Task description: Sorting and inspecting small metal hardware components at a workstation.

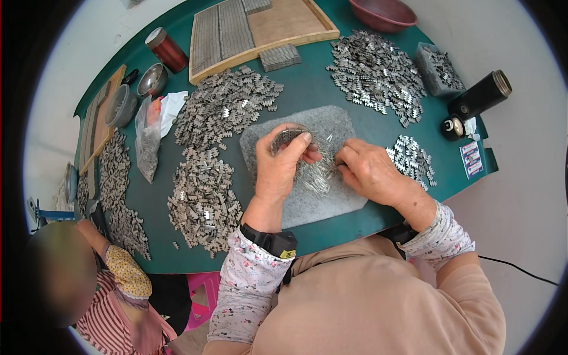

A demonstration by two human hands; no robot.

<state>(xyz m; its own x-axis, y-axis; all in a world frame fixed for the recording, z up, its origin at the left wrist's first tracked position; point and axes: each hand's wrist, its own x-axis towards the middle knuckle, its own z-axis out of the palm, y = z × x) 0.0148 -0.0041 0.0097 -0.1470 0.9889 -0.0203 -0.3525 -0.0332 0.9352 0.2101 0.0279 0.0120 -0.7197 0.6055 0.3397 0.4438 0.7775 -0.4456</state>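
Observation:
My left hand [283,158] is closed around a small stack of grey metal links [288,136], held up over the mat with the thumb along its near side. A grey felt mat [322,208] lies beneath both hands. Between them spreads a loose heap of thin, shiny metal pins [313,178]. My right hand [374,173] rests at the right edge of these pins with its fingers pinched together. Whatever those fingertips hold is hidden from view.
Piles of small toothed metal pieces lie to the left [204,198], far right [378,74] and near right [409,160]. A wooden tray [290,21] stands at the back. A black flask [480,94] and its cup are on the right. Another person [127,278] sits at left.

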